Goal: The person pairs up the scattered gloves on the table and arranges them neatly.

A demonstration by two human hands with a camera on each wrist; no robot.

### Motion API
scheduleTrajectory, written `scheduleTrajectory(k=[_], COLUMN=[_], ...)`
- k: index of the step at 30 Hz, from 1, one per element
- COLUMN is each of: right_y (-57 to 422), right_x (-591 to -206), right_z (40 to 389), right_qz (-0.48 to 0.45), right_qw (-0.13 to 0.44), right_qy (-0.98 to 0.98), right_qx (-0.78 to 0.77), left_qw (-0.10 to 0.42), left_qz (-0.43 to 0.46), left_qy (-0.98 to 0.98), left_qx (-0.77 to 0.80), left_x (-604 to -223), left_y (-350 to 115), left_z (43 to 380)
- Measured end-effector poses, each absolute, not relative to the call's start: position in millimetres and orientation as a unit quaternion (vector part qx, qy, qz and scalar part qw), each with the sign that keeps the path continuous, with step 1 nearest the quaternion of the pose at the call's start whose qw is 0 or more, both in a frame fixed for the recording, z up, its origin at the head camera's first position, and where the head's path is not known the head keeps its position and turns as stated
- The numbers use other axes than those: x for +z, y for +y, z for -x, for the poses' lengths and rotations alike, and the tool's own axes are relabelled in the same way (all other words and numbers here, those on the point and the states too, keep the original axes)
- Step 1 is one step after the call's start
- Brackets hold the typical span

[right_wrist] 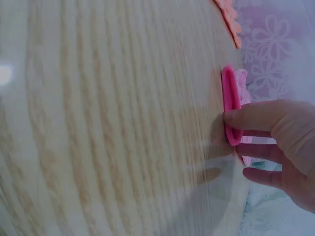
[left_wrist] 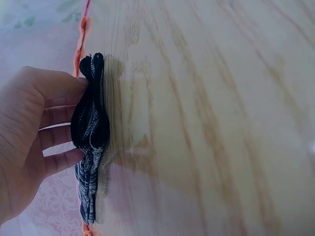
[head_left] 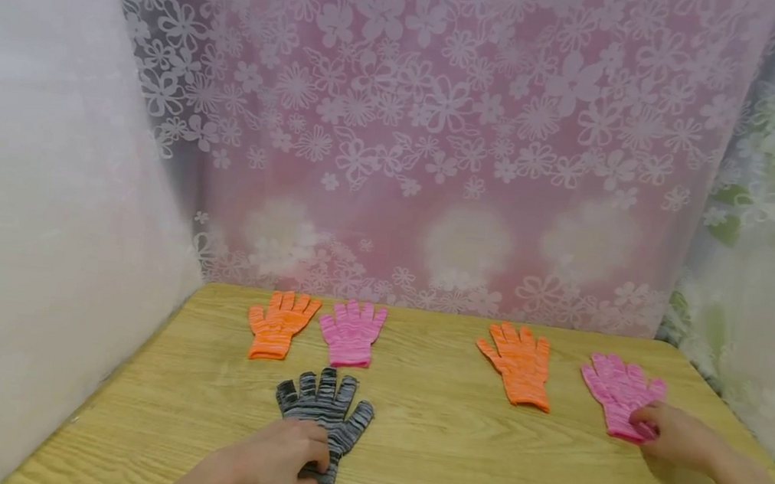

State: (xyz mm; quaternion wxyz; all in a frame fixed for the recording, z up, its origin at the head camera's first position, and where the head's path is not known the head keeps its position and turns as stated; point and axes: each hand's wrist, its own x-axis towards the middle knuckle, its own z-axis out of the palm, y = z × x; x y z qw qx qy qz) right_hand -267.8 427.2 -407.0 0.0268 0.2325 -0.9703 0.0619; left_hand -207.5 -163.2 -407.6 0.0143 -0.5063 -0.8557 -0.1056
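A black-and-grey knit glove (head_left: 328, 406) lies on the near left of the table, fingers pointing away. My left hand (head_left: 282, 456) is over its cuff, thumb and fingertips curled onto the knit. From the left wrist, the dark cuff (left_wrist: 93, 115) looks bunched, with the thumb (left_wrist: 69, 86) at its edge. On the right side lies a pink glove (head_left: 617, 389). My right hand (head_left: 678, 436) pinches it near the cuff; the right wrist view shows the thumb (right_wrist: 241, 118) across the bright pink cuff rim (right_wrist: 229, 78), while part of the index finger is hidden.
Toward the back left, an orange glove (head_left: 278, 328) and another pink glove (head_left: 353, 337) lie side by side. A second orange glove (head_left: 520, 369) is right of centre. Flowered curtains (head_left: 439, 123) hang behind the wooden table (head_left: 430, 461) and along both sides.
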Motion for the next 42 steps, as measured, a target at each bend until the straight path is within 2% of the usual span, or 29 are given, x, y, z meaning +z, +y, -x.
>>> scheduleTrajectory(k=[6,8,18,22,24,28,31,35,42], right_y=[428.4,427.1,419.1,421.7,424.0,428.9,430.1,426.5,403.2], right_x=[-415.5,-416.0,-412.7,-405.4,-401.7,-393.1,-380.1,-358.8,-327.6], right_z=[272.3,272.1,263.4,259.6,258.8,259.8,259.1,253.1,242.2], right_qz=[-0.342,-0.350,-0.259,-0.202,-0.199,-0.204,-0.169,-0.131,-0.127], right_qw=[0.122,0.128,0.135,0.104,0.110,0.165,0.171,0.149,0.162], right_qy=[-0.930,-0.926,-0.956,-0.971,-0.968,-0.954,-0.955,-0.954,-0.957], right_qx=[0.048,0.050,0.029,0.070,0.106,0.149,0.175,0.223,0.206], left_qw=[0.010,0.013,0.025,0.038,0.037,0.025,0.016,0.005,-0.004], left_qz=[0.501,0.503,0.506,0.511,0.512,0.510,0.508,0.507,0.511], left_qy=[-0.859,-0.858,-0.856,-0.853,-0.853,-0.854,-0.855,-0.855,-0.849], left_qx=[-0.103,-0.102,-0.098,-0.095,-0.096,-0.101,-0.104,-0.110,-0.133], left_x=[-406.2,-405.7,-405.1,-405.7,-405.5,-404.9,-404.9,-405.3,-406.6], left_y=[-166.2,-166.1,-163.9,-162.1,-161.5,-161.4,-161.8,-161.9,-163.2], left_z=[205.1,204.7,207.7,207.2,207.1,208.7,209.8,210.1,211.3])
